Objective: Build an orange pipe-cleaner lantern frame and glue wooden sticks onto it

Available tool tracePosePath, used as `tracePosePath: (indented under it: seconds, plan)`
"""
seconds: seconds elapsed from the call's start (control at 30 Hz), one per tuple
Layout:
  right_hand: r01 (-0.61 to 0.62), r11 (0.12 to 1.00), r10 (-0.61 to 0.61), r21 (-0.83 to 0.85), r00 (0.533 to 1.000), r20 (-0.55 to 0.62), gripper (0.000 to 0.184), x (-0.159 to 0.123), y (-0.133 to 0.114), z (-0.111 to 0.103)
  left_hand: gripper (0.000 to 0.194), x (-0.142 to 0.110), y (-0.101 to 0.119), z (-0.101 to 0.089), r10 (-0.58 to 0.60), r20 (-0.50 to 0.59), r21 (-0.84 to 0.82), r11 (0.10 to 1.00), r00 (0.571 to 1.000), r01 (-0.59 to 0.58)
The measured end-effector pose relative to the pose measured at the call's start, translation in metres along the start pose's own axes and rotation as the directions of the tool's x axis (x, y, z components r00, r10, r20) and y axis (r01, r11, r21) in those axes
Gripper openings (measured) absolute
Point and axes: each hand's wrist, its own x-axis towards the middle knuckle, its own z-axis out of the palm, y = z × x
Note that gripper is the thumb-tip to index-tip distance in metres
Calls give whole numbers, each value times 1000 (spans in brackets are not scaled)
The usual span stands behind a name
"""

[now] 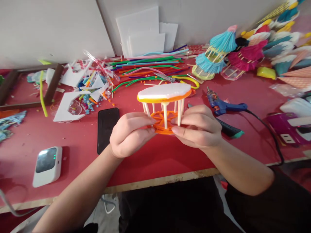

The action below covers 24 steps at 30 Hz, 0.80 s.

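Observation:
Between my two hands is a small craft pavilion [165, 111], held above the red table. Its top is a white foam disc [165, 90] with an orange rim. Several pale sticks join that disc to an orange ring base [163, 130] with spoke-like strips. My left hand [132, 132] pinches the base at its left edge, fingers closed. On the opposite side, my right hand [200, 127] is closed on the base's right edge, close to a stick. The model looks roughly upright. Parts of the base are hidden behind my fingers.
A blue glue gun [220, 103] and a utility knife [229, 128] lie to the right, scissors [165, 77] behind. A black phone [107, 129] and white device [47, 166] sit left. Pipe cleaners [150, 64], foam scraps [68, 106] and a blue-roofed model [215, 55] line the back.

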Motion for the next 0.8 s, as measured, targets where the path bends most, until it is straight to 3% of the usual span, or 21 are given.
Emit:
tracePosePath:
  seconds: [0.3,0.6,0.8]
  plan:
    - [73,997,-70,-40,995,71,22,10,-1,-7,21,2,0,1,-26,12,-21,999,1000,27]
    - [108,993,-107,-40,994,18,22,7,2,-1,22,-1,1,1,-23,8,16,1000,1000,23]
    - [113,988,-109,-109,993,47,24,7,2,-2,26,0,2,2,-24,12,39,999,1000,23]
